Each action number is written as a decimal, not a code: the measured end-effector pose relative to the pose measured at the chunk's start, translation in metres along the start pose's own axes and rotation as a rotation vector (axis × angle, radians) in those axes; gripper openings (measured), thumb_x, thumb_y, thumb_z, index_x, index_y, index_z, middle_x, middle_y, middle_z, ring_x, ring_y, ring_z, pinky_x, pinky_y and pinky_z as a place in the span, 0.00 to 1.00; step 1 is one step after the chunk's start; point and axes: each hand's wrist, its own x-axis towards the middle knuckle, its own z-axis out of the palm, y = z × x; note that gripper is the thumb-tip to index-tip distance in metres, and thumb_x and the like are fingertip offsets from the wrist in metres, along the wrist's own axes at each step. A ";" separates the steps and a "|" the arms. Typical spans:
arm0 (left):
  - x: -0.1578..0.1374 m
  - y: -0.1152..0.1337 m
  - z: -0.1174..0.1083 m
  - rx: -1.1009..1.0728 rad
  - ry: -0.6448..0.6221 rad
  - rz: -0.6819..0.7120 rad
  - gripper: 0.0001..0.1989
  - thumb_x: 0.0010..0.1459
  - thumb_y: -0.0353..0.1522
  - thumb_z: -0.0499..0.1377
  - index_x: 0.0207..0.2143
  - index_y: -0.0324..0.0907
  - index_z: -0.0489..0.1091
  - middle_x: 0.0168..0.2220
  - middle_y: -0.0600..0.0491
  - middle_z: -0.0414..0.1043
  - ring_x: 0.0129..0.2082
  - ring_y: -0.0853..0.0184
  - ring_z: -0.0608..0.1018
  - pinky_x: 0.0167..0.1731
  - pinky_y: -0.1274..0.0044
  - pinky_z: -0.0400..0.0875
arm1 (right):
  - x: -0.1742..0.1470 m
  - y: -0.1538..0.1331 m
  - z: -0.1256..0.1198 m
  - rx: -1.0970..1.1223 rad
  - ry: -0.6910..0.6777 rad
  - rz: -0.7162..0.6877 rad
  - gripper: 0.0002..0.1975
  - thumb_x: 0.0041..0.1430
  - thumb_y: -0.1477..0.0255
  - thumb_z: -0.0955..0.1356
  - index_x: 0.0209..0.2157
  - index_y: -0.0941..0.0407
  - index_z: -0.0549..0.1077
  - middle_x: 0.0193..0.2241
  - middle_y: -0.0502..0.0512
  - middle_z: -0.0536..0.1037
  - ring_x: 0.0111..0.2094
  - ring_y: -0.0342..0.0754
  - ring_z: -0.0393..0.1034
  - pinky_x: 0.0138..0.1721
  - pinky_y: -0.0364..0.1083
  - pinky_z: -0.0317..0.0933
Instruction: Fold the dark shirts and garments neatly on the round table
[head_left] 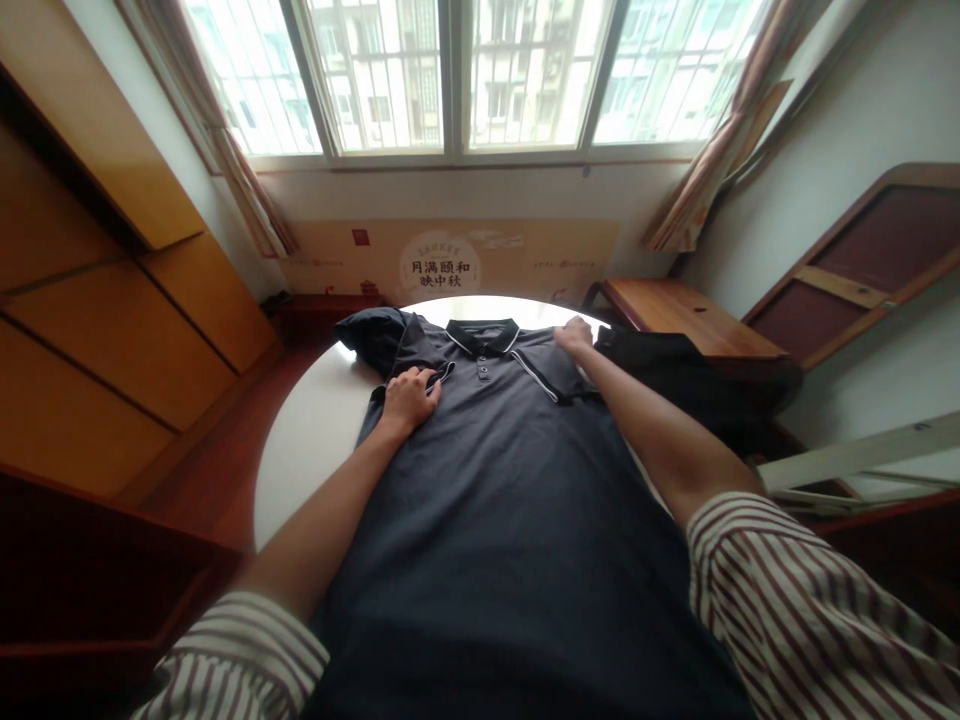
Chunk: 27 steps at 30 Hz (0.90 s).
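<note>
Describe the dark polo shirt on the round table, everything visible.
The polo shirt is dark navy, soft knit fabric, with white-striped collar and sleeve trim and a buttoned placket. It lies flat, front up, collar toward the window, on the white round table. The left hand presses its folded sleeve; the right hand touches its other shoulder.

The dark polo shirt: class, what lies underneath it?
The polo shirt lies on a white round table, bare at left. Both hands press on top; the tabletop under the shirt is covered.
</note>
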 end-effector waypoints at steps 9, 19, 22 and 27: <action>-0.001 -0.001 0.000 -0.010 0.008 0.008 0.19 0.66 0.40 0.52 0.54 0.45 0.73 0.45 0.46 0.75 0.45 0.57 0.78 0.46 0.71 0.69 | -0.170 0.022 -0.044 0.026 -0.060 -0.813 0.14 0.65 0.68 0.65 0.49 0.58 0.73 0.49 0.63 0.74 0.49 0.55 0.70 0.54 0.51 0.64; -0.013 0.033 -0.050 -0.047 -0.079 0.187 0.14 0.66 0.32 0.53 0.48 0.35 0.73 0.43 0.43 0.74 0.44 0.59 0.75 0.45 0.70 0.67 | -0.408 0.103 -0.055 0.122 -0.004 -1.086 0.16 0.64 0.66 0.67 0.52 0.56 0.75 0.48 0.63 0.79 0.50 0.56 0.74 0.49 0.54 0.72; -0.059 0.060 -0.086 -0.087 -0.219 0.406 0.11 0.65 0.37 0.56 0.34 0.42 0.74 0.35 0.50 0.75 0.34 0.65 0.75 0.36 0.75 0.67 | -0.422 0.112 -0.049 0.088 0.019 -1.114 0.21 0.64 0.66 0.67 0.57 0.57 0.72 0.53 0.64 0.77 0.54 0.58 0.71 0.51 0.56 0.72; -0.196 0.082 -0.132 -0.227 -0.498 0.838 0.16 0.62 0.47 0.58 0.34 0.44 0.72 0.35 0.51 0.74 0.35 0.65 0.75 0.38 0.73 0.69 | -0.422 0.112 -0.047 0.096 0.084 -1.160 0.17 0.65 0.75 0.64 0.54 0.59 0.73 0.50 0.64 0.79 0.50 0.55 0.74 0.48 0.54 0.74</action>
